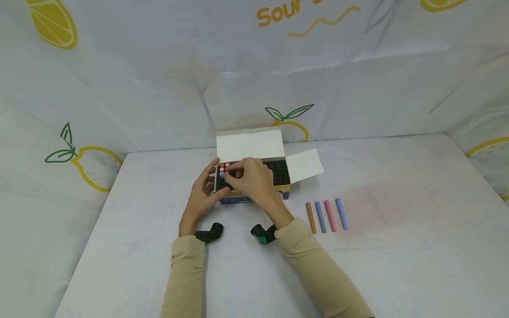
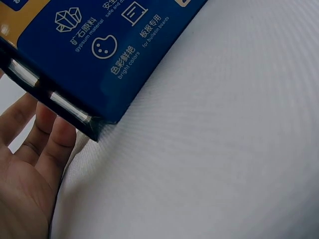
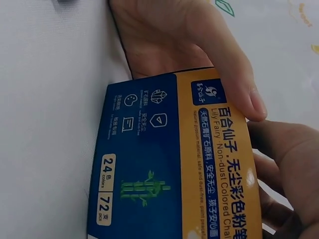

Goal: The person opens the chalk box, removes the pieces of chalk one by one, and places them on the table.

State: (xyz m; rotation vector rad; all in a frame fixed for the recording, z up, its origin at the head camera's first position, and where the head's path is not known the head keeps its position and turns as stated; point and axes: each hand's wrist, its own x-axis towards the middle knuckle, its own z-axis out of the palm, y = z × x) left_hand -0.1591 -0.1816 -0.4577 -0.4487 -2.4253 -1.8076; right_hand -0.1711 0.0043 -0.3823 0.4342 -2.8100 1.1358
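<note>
Pinching what looks like a pink chalk [image 1: 227,172], the right hand [image 1: 254,177] has thumb and forefinger together inside the box [image 1: 238,200], whose end the left hand [image 1: 202,194] clasps just left of that pinch. Beyond it stands the lid [image 1: 250,146]; farther right lie four loose sticks [image 1: 330,216]. Tilting against a slot's edge could snap the chalk.
</note>
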